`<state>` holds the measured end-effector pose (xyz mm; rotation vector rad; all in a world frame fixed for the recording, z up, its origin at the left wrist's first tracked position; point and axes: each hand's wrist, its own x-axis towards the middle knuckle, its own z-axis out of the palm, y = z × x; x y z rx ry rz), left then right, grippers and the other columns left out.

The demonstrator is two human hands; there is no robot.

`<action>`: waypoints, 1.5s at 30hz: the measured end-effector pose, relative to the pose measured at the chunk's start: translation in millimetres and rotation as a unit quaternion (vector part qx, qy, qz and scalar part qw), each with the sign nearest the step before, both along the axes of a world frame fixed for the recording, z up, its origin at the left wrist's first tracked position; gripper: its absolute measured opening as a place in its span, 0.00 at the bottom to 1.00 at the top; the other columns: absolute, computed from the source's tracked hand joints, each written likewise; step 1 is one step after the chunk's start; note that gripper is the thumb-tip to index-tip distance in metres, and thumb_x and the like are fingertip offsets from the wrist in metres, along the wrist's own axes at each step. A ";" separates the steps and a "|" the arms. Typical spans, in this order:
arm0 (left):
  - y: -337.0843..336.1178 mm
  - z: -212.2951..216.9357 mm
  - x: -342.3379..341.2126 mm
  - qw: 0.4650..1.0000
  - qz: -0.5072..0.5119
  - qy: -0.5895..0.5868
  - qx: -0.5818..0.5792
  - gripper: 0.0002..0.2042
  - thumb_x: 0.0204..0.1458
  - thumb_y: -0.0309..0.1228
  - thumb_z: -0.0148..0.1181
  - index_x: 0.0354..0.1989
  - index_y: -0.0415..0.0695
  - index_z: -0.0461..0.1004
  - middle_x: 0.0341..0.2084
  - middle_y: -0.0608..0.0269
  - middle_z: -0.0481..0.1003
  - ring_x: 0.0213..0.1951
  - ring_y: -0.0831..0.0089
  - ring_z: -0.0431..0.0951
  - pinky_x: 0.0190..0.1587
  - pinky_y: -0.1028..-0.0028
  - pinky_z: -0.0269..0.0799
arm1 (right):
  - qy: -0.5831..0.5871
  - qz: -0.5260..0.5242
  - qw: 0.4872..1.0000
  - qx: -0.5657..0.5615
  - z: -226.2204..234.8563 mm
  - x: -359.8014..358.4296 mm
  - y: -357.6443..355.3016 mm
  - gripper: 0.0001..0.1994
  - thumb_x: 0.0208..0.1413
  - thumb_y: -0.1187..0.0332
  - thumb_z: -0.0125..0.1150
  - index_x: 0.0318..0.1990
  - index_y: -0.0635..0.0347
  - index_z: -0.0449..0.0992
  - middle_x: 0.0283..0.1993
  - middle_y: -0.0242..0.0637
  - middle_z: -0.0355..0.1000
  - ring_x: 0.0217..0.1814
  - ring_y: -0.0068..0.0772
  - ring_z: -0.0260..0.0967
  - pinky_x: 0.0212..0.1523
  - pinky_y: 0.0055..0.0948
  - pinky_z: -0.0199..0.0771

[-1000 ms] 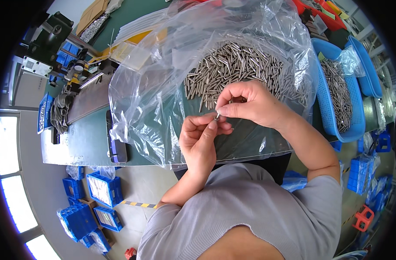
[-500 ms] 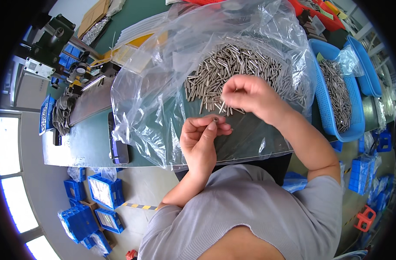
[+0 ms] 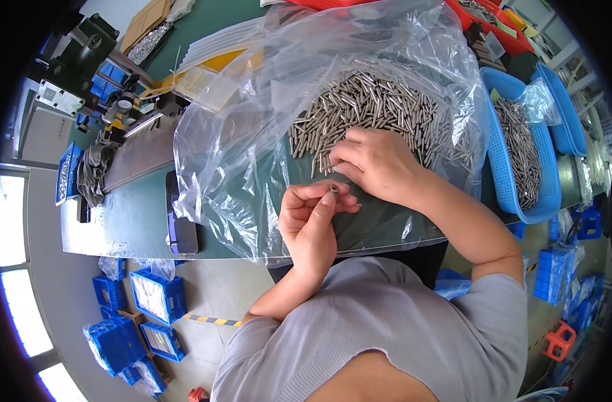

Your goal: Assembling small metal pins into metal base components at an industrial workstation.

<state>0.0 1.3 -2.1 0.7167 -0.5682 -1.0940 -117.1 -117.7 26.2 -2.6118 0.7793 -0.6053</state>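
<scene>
The left hand (image 3: 313,218) is held up near the body, its fingers curled in, pinching a small metal pin (image 3: 333,189) between thumb and fingertips. The right hand (image 3: 373,161) lies just beyond it, fingers bent down onto the near edge of a heap of metal pins (image 3: 373,107); whether it has hold of one cannot be told. The heap lies on a big clear plastic bag (image 3: 239,134) spread over the green table (image 3: 125,221). To the right stands a blue plastic basket (image 3: 500,161) with more pins in it, and a second blue basket (image 3: 561,107) beyond that. A dark phone (image 3: 178,224) lies at the bag's left edge. Far left, flat clear bags on yellow card (image 3: 212,63) are stacked. Blue boxes (image 3: 155,295) sit on the floor, lower left.
</scene>
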 end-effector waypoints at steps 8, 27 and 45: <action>0.4 -0.3 0.0 1.000 -0.002 -0.010 0.000 0.03 0.55 0.21 0.49 0.37 0.35 0.66 0.35 0.47 0.73 0.32 0.65 0.78 0.37 0.66 0.78 | -0.097 0.013 0.981 0.167 9.1 -14.7 -11.2 0.06 0.49 0.70 0.62 0.30 0.62 0.71 0.27 0.34 0.67 0.27 0.27 0.65 0.28 0.25 0.65; -0.2 -0.2 -2.5 0.999 -0.014 -0.046 0.017 0.04 0.55 0.20 0.49 0.37 0.34 0.66 0.32 0.50 0.75 0.32 0.65 0.78 0.37 0.67 0.78 | -0.120 0.060 0.882 0.451 19.8 -11.2 3.1 0.06 0.50 0.71 0.63 0.29 0.62 0.72 0.26 0.27 0.69 0.29 0.14 0.64 0.29 0.18 0.64; -1.0 -0.4 -1.7 1.000 -0.018 -0.019 0.005 0.03 0.55 0.18 0.48 0.37 0.35 0.65 0.35 0.47 0.74 0.33 0.64 0.78 0.38 0.65 0.78 | -0.259 0.017 0.849 0.460 19.9 -15.4 -2.8 0.05 0.55 0.69 0.55 0.33 0.61 0.70 0.26 0.26 0.65 0.27 0.13 0.59 0.25 0.16 0.61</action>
